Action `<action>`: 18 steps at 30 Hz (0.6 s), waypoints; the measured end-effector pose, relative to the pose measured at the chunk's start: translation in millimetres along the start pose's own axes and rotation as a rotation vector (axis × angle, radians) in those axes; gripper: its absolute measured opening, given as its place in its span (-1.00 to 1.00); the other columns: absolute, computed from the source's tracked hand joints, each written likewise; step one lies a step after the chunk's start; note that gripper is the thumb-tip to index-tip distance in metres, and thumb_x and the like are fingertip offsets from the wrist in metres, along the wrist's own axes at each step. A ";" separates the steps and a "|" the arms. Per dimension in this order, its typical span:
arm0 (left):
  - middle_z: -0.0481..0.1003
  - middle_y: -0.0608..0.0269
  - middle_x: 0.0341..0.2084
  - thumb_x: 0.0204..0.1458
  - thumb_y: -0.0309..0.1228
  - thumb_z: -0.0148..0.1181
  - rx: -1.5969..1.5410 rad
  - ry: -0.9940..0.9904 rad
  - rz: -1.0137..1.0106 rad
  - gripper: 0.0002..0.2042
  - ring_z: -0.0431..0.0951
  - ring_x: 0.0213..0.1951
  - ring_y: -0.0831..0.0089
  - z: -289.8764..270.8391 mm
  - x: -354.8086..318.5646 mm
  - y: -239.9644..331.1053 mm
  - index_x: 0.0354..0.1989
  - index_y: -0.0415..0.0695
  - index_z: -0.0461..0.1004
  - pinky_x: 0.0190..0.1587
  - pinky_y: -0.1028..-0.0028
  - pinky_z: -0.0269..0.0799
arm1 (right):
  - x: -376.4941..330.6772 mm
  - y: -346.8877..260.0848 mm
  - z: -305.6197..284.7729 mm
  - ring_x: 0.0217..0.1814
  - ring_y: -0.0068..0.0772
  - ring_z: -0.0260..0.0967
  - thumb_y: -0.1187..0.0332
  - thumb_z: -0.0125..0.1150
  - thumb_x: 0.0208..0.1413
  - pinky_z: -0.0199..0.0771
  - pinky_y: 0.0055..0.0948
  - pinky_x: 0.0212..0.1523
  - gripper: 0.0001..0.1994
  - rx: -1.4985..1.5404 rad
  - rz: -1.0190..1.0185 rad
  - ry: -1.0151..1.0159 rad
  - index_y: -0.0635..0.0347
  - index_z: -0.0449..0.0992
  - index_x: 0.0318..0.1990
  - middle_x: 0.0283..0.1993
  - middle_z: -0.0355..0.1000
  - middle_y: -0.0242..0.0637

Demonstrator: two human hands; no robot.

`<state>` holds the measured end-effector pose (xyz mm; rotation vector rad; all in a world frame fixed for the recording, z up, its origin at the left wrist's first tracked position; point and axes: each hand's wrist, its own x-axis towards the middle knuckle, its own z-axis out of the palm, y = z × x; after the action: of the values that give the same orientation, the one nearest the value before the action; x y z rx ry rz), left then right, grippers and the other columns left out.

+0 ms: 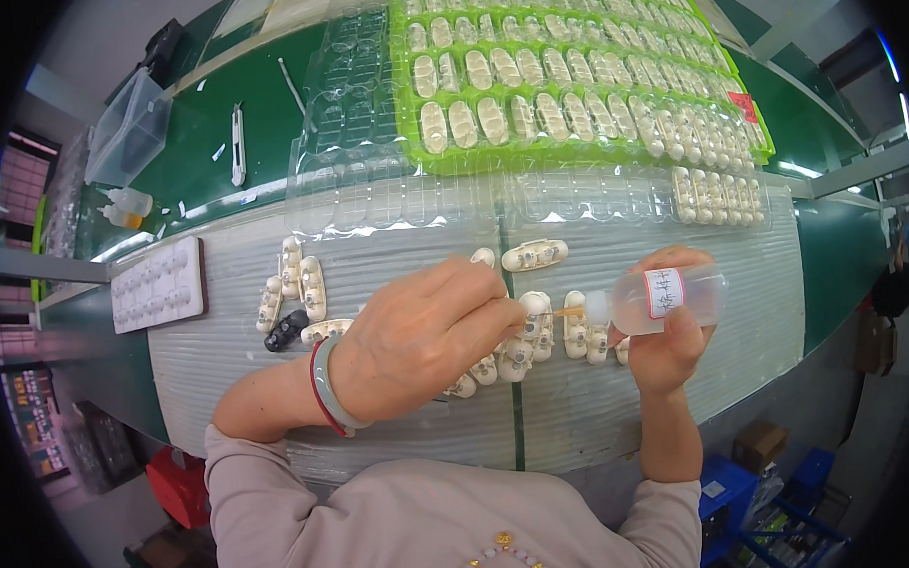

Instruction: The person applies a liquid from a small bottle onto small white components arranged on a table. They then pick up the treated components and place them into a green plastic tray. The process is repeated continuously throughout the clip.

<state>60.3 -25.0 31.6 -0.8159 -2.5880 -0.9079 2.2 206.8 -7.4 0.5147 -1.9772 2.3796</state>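
From where I stand, the broadest thing about the two hands is the surface, pale ribbed sheeting (pixel 755 284) over dark green, spread beneath both grips. Beyond the right grip lies a bright green tray (pixel 440 166), loaded with rows of cream oval pieces in clear moulded packs. Ahead of the left grip, see-through moulded trays (pixel 372 202) overlap, many of their pockets showing bare. Far off to that grip's left sits a clear plastic box (pixel 134 125), and nearer on the same side a white block (pixel 198 278) carrying rows of rounded pale lumps. The left hand (pixel 431 330) reaches in with the wrist bent inward, back of the hand up, its grip drawn to a close pinch; I can't tell what, if anything, is between the fingertips. The right hand (pixel 662 362) comes up nearly straight, its grip closed around a translucent bottle (pixel 668 297), thumb on the near side. The bottle lies almost level, its thin brownish nozzle (pixel 573 311) pointing at the left fingertips; how full it is, I can't make out. Smallest are the loose cream pieces (pixel 534 255), beside and under the left grip, with one dark piece (pixel 287 331) to its left.
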 end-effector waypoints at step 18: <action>0.39 0.23 -0.48 -0.27 -0.59 0.25 0.016 -0.003 0.026 -0.76 0.41 -0.46 0.34 -3.8 0.2 0.3 -0.33 -0.21 0.47 -0.45 0.47 0.36 | 0.5 -1.5 -0.6 -0.52 -0.39 0.36 0.14 0.11 -0.11 0.41 -0.49 -0.82 -0.55 -0.034 -0.005 0.002 0.31 0.25 -0.17 -0.27 0.26 -0.13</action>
<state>60.6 -27.2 34.7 -0.8444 -2.5778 -0.8784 1.9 207.5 -6.0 0.5159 -2.0087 2.3385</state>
